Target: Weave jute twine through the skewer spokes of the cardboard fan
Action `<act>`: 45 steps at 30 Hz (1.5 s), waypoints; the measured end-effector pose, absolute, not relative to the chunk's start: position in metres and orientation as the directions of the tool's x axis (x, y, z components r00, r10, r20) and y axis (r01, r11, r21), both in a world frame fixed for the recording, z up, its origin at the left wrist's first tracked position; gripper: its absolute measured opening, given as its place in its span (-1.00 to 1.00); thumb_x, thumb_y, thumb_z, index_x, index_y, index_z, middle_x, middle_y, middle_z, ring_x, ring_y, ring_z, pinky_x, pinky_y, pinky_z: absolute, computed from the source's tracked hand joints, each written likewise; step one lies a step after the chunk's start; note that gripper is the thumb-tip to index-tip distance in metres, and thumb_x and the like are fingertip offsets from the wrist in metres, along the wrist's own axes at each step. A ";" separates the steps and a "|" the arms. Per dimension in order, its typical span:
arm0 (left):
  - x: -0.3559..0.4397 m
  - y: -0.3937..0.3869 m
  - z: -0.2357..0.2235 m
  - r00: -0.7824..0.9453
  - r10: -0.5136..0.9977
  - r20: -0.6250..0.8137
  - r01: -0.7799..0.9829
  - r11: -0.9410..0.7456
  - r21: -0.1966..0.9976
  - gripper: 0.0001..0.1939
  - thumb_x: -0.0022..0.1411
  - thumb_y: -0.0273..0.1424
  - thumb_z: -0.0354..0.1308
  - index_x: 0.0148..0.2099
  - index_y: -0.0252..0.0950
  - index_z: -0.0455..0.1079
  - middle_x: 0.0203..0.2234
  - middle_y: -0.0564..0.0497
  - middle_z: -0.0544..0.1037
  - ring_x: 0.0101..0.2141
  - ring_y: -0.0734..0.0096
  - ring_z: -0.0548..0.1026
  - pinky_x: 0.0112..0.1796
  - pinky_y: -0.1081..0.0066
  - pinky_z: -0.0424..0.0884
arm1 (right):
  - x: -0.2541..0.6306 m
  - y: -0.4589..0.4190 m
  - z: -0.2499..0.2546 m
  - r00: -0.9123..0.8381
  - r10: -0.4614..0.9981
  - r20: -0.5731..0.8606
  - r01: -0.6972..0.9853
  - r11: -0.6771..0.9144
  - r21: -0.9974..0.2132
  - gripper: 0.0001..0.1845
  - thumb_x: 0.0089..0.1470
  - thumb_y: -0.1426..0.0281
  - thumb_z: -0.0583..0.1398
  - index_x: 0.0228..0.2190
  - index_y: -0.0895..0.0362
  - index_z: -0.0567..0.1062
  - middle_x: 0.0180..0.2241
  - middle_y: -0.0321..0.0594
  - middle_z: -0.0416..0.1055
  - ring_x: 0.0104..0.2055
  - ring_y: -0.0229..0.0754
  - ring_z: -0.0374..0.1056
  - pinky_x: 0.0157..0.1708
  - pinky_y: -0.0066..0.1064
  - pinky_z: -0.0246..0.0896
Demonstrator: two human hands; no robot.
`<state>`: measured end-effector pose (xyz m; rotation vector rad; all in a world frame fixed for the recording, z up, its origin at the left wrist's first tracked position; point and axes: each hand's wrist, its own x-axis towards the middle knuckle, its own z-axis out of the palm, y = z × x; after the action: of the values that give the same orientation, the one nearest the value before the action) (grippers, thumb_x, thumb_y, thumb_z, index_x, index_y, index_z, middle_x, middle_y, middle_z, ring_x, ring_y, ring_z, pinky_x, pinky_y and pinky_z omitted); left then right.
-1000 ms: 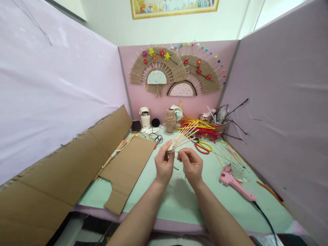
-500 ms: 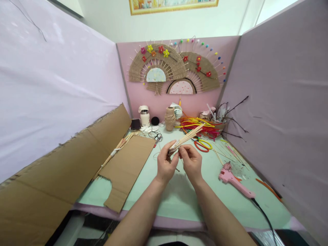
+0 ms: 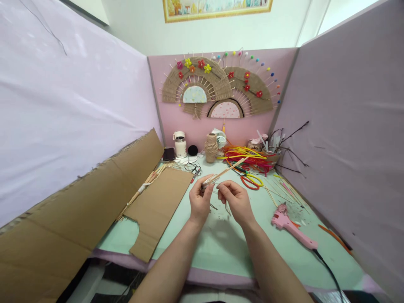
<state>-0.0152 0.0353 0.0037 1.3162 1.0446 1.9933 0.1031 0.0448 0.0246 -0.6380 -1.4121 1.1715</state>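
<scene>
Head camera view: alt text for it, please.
A bare left hand holds thin wooden sticks, the right hand close by, above a pale green table with a pink glue gun; brown fan-shaped decorations hang behind.

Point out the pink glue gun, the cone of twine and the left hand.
Pink glue gun point(image 3: 296, 234): head view, on its handle.
Cone of twine point(image 3: 211, 149): head view, on the wound middle.
Left hand point(image 3: 200, 207): head view, on the back of the hand.

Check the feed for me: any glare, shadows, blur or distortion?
Head view: bright glare at upper right; soft shadow on the green tabletop below the left hand and right hand; apparent wide-angle stretch in the cardboard at left; thin strand beside the right hand too soft to trace.
</scene>
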 end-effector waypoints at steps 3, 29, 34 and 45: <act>-0.020 0.038 0.003 -0.421 0.750 0.509 -0.006 -0.564 0.826 -0.65 0.20 -0.14 0.21 -0.10 -0.29 0.51 -0.16 -0.10 0.60 -0.15 0.26 0.56 -0.09 0.31 0.46 | 0.116 0.045 0.024 -0.277 0.898 0.341 -0.232 0.282 -0.931 -0.70 0.06 0.16 0.27 -0.51 0.13 0.46 -0.68 -0.39 0.27 -0.64 -0.36 0.07 -0.64 -0.48 -0.04; -0.022 0.043 0.001 -0.472 0.755 0.454 -0.050 -0.537 0.842 -0.55 0.13 -0.09 0.28 -0.05 -0.29 0.49 -0.18 -0.09 0.59 -0.23 0.33 0.55 -0.14 0.36 0.45 | 0.140 0.056 0.011 -0.088 0.983 0.163 -0.276 0.133 -0.952 -0.67 -0.08 0.13 0.32 -0.50 0.16 0.50 -0.71 -0.45 0.09 -0.63 -0.40 -0.10 -0.60 -0.47 -0.25; -0.021 0.039 0.005 -0.434 0.761 0.481 -0.037 -0.549 0.835 -0.52 0.09 -0.10 0.31 -0.03 -0.29 0.46 -0.16 -0.10 0.57 -0.22 0.33 0.53 -0.16 0.40 0.44 | 0.138 0.055 0.009 -0.128 0.979 0.156 -0.141 0.138 -0.980 -0.67 -0.04 0.12 0.27 -0.48 0.16 0.50 -0.70 -0.44 0.11 -0.61 -0.37 -0.06 -0.58 -0.47 -0.24; -0.021 0.036 0.004 -0.313 0.724 0.614 0.181 -0.589 0.787 -0.50 0.19 -0.16 0.24 0.12 -0.25 0.37 0.06 -0.19 0.46 0.03 0.17 0.46 0.01 0.27 0.40 | 0.140 0.057 0.004 -0.095 0.980 0.176 -0.056 0.171 -0.984 -0.63 0.01 0.08 0.24 -0.46 0.16 0.50 -0.68 -0.42 0.15 -0.59 -0.35 0.00 -0.57 -0.46 -0.16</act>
<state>-0.0210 0.0362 0.0037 1.5504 1.1474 1.9606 0.1398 0.0567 0.0045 -0.9964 -1.3236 1.1718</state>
